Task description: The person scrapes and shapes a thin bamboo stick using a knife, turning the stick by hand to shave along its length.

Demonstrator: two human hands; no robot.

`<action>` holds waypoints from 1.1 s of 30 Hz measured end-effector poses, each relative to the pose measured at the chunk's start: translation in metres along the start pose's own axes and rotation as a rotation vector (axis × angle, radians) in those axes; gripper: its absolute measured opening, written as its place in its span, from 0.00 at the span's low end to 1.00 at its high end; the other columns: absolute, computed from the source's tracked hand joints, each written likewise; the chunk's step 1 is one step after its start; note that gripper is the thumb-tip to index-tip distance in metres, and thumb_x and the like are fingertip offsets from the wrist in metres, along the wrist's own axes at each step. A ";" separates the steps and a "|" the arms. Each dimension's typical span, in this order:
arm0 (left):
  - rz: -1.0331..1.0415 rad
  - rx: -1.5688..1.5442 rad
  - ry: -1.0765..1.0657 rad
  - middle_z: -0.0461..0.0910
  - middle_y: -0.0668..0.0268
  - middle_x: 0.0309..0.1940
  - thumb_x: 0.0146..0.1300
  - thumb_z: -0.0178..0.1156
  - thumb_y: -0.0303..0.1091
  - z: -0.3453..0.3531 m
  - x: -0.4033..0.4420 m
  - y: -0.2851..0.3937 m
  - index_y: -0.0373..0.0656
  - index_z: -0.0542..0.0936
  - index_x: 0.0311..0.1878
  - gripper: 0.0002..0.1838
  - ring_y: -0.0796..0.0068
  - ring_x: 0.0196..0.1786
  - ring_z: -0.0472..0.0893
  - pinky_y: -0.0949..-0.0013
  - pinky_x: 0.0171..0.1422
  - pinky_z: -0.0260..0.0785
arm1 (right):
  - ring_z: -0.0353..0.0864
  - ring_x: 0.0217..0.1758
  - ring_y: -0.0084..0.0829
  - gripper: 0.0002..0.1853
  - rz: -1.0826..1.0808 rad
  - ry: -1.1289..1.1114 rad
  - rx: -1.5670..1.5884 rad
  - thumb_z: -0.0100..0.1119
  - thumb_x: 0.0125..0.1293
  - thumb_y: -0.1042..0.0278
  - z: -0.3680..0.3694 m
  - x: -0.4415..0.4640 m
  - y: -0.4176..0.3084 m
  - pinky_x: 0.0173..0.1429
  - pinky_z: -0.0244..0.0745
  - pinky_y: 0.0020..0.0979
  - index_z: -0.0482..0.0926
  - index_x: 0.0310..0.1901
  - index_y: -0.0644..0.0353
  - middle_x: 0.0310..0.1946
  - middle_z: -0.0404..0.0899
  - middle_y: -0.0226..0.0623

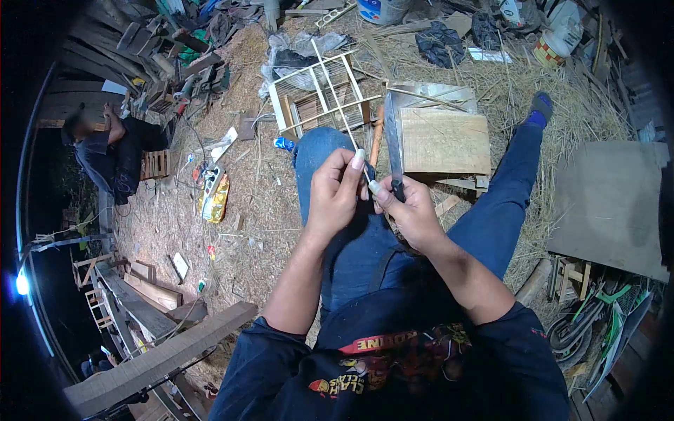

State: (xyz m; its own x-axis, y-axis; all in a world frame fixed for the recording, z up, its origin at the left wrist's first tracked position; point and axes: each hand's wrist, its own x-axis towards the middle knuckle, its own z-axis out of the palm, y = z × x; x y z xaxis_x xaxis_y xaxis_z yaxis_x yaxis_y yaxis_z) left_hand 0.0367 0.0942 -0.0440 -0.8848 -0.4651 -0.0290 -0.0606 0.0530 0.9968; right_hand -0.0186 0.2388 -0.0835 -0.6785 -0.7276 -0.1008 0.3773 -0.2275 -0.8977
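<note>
A long thin pale stick (pixel 338 102) runs up and away from between my hands, over a small slatted wooden frame (pixel 319 95). My left hand (pixel 335 184) pinches the stick between thumb and fingers near its lower end. Close beside it on the right, my right hand (pixel 408 207) holds the dark handle of a knife, its long blade (pixel 394 137) pointing away from me. The right thumb and fingers also meet at the stick's lower end. Just beyond the blade lies a wooden board (pixel 446 142).
A person (pixel 105 151) sits at the left. Straw covers the ground, with a yellow package (pixel 214 200) left of my legs. A grey panel (pixel 611 203) lies at the right, a wooden beam (pixel 165 358) at lower left, and a white bucket (pixel 552 49) at upper right.
</note>
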 end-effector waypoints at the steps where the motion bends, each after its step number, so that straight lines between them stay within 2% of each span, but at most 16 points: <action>1: 0.009 0.005 -0.013 0.74 0.73 0.21 0.77 0.54 0.38 0.001 0.001 -0.001 0.39 0.75 0.36 0.14 0.86 0.23 0.72 0.78 0.28 0.64 | 0.76 0.32 0.18 0.08 0.000 0.000 0.000 0.61 0.72 0.66 0.001 0.000 0.000 0.42 0.73 0.23 0.79 0.40 0.63 0.33 0.82 0.29; 3: 0.010 0.002 -0.012 0.73 0.74 0.22 0.77 0.53 0.39 0.003 0.001 0.001 0.41 0.74 0.36 0.14 0.87 0.24 0.71 0.78 0.29 0.63 | 0.74 0.29 0.16 0.10 0.027 -0.018 0.089 0.59 0.74 0.63 0.003 0.000 0.001 0.36 0.70 0.20 0.78 0.43 0.62 0.32 0.80 0.28; 4: 0.012 -0.001 -0.011 0.72 0.75 0.24 0.77 0.53 0.39 0.004 0.001 0.001 0.42 0.74 0.35 0.14 0.87 0.24 0.69 0.79 0.30 0.62 | 0.74 0.29 0.16 0.10 0.027 -0.017 0.089 0.59 0.74 0.63 0.002 -0.001 0.000 0.36 0.70 0.20 0.78 0.43 0.62 0.32 0.80 0.28; 6: 0.003 -0.015 -0.019 0.72 0.74 0.22 0.77 0.52 0.40 0.003 0.002 -0.004 0.41 0.74 0.35 0.14 0.87 0.24 0.70 0.78 0.29 0.63 | 0.69 0.25 0.13 0.12 0.199 -0.059 0.181 0.56 0.75 0.58 -0.001 -0.003 -0.004 0.28 0.63 0.18 0.78 0.44 0.60 0.29 0.77 0.25; 7: -0.006 -0.028 -0.027 0.72 0.73 0.21 0.78 0.52 0.40 0.003 0.003 -0.006 0.40 0.73 0.35 0.15 0.87 0.23 0.71 0.78 0.28 0.63 | 0.69 0.25 0.13 0.12 0.199 -0.058 0.180 0.56 0.75 0.58 0.000 -0.003 -0.004 0.28 0.63 0.18 0.78 0.44 0.60 0.29 0.77 0.25; 9: -0.011 -0.036 -0.027 0.72 0.74 0.21 0.78 0.52 0.40 0.004 0.003 -0.006 0.41 0.73 0.35 0.15 0.87 0.23 0.71 0.78 0.28 0.63 | 0.64 0.22 0.11 0.14 0.152 -0.051 0.175 0.54 0.76 0.54 0.001 -0.003 0.000 0.23 0.56 0.17 0.79 0.45 0.58 0.27 0.75 0.23; 16: -0.087 -0.124 -0.058 0.71 0.73 0.22 0.78 0.52 0.41 0.003 0.004 -0.011 0.42 0.72 0.34 0.16 0.85 0.22 0.71 0.77 0.28 0.64 | 0.64 0.22 0.11 0.15 0.135 -0.079 0.117 0.54 0.76 0.54 -0.005 0.000 -0.001 0.23 0.56 0.17 0.79 0.47 0.59 0.28 0.75 0.24; 18: -0.104 -0.138 -0.068 0.71 0.73 0.22 0.78 0.51 0.41 0.004 0.005 -0.012 0.42 0.72 0.33 0.16 0.85 0.22 0.71 0.77 0.28 0.65 | 0.70 0.26 0.13 0.14 0.193 -0.115 0.175 0.55 0.76 0.57 -0.009 0.000 -0.003 0.28 0.63 0.18 0.78 0.47 0.61 0.30 0.77 0.26; 19: -0.122 -0.150 -0.077 0.70 0.73 0.21 0.78 0.51 0.41 0.004 0.004 -0.012 0.42 0.72 0.33 0.16 0.85 0.22 0.71 0.77 0.28 0.65 | 0.70 0.26 0.13 0.14 0.194 -0.115 0.175 0.55 0.76 0.57 -0.008 0.000 -0.002 0.28 0.63 0.18 0.78 0.47 0.61 0.30 0.77 0.26; 21: -0.172 -0.188 -0.099 0.71 0.73 0.23 0.77 0.52 0.41 0.003 0.003 -0.013 0.42 0.73 0.34 0.15 0.84 0.23 0.71 0.77 0.29 0.65 | 0.74 0.32 0.17 0.13 0.014 -0.064 0.090 0.55 0.76 0.60 -0.004 0.000 0.004 0.38 0.71 0.20 0.77 0.46 0.64 0.33 0.79 0.30; 22: -0.223 -0.226 -0.121 0.71 0.73 0.24 0.77 0.52 0.41 0.003 0.003 -0.014 0.42 0.74 0.35 0.15 0.84 0.24 0.70 0.77 0.30 0.65 | 0.74 0.32 0.17 0.13 0.016 -0.063 0.090 0.55 0.76 0.60 -0.005 0.000 0.006 0.38 0.71 0.20 0.77 0.46 0.64 0.33 0.79 0.30; 24: -0.254 -0.271 -0.124 0.71 0.73 0.23 0.77 0.52 0.41 0.006 0.003 -0.013 0.42 0.73 0.34 0.15 0.83 0.24 0.71 0.76 0.30 0.66 | 0.77 0.37 0.19 0.12 -0.053 -0.060 0.108 0.55 0.76 0.63 -0.006 0.001 0.011 0.46 0.74 0.23 0.76 0.47 0.65 0.36 0.80 0.32; 31: -0.345 -0.336 -0.214 0.72 0.71 0.22 0.77 0.50 0.42 0.004 0.003 -0.014 0.43 0.73 0.33 0.17 0.80 0.22 0.72 0.74 0.28 0.68 | 0.77 0.38 0.20 0.11 -0.045 -0.107 0.182 0.55 0.76 0.63 -0.008 0.002 0.013 0.46 0.75 0.25 0.74 0.44 0.65 0.36 0.79 0.31; 33: -0.365 -0.320 -0.192 0.73 0.71 0.23 0.77 0.51 0.42 0.004 0.004 -0.015 0.42 0.74 0.34 0.16 0.80 0.22 0.73 0.75 0.28 0.68 | 0.77 0.36 0.19 0.11 -0.005 -0.118 0.058 0.55 0.76 0.62 -0.008 0.003 0.006 0.45 0.74 0.24 0.74 0.43 0.63 0.34 0.79 0.30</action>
State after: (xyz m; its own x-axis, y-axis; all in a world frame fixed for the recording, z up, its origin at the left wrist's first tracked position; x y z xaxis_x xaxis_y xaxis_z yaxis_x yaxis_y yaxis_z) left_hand 0.0326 0.0949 -0.0590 -0.9030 -0.2312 -0.3621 -0.2630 -0.3692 0.8914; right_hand -0.0239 0.2406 -0.0929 -0.6028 -0.7967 -0.0424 0.4127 -0.2659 -0.8712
